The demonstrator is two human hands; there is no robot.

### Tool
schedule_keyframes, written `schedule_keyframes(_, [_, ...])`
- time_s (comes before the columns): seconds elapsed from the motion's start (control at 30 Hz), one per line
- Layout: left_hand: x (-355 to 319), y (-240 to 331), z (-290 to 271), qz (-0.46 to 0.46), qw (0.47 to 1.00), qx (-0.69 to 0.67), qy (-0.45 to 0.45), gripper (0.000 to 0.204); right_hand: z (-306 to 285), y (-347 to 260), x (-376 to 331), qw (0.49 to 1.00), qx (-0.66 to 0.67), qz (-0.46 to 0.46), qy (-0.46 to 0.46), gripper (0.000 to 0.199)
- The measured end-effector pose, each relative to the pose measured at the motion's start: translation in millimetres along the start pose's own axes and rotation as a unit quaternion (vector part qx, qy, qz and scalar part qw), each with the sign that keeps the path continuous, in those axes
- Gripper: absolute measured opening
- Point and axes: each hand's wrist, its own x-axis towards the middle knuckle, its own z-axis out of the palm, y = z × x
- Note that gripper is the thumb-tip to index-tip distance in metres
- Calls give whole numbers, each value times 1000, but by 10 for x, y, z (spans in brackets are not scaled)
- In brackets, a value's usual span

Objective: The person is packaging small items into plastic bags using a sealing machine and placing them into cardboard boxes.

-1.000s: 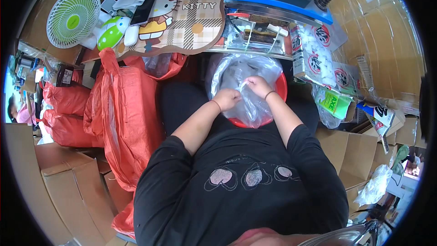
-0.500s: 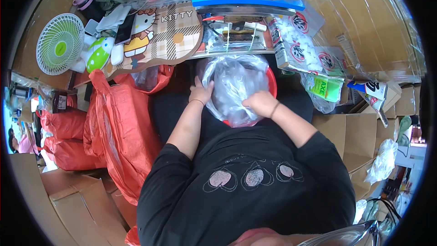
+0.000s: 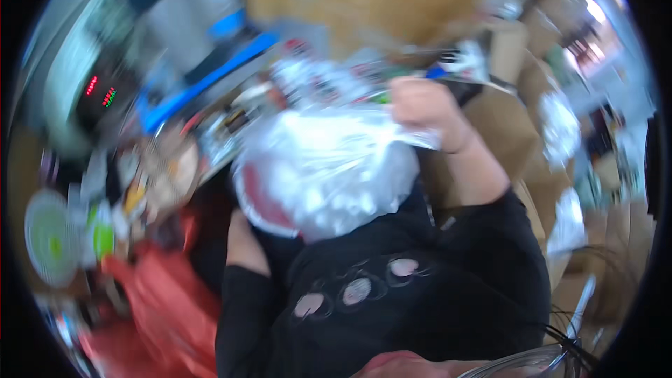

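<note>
My right hand [image 3: 423,101] is closed on the gathered edge of a clear plastic bag [image 3: 343,161], pulled up and out to the right. Many small white pieces show through the film, though blur hides what they are. Over my lap sits a red basin [image 3: 264,196] with the bag in it, its red inner wall showing on the left side. My left forearm [image 3: 245,245] reaches up to the basin's near left side. The left hand itself is hidden behind the basin, so its fingers do not show.
A blue-framed press [image 3: 217,73] stands at the far left beyond the worktop. Red sacks [image 3: 164,301] and a fan [image 3: 52,238] are at left. Cardboard boxes [image 3: 490,122] and a hanging clear plastic bag [image 3: 558,126] are at right.
The view has swung right and blurred. My right hand has moved from inside the basin up and rightward, drawing the bag's edge along. My left hand has gone from the basin's rim to out of sight.
</note>
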Motion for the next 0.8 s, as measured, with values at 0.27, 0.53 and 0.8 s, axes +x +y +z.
schedule_keyframes(0.27, [-82, 222, 1856, 87, 967, 191, -146, 42, 92, -105, -617, 961, -73, 127, 235, 14])
schedule_keyframes(0.53, [-209, -304, 1517, 131, 949, 265, -109, 40, -353, -143, -456, 950, -61, 110, 287, 3])
schedule_keyframes(0.8, [-220, -635, 1201, 191, 921, 328, -83, 38, -1049, -1259, -1090, 908, -245, 114, 322, 20])
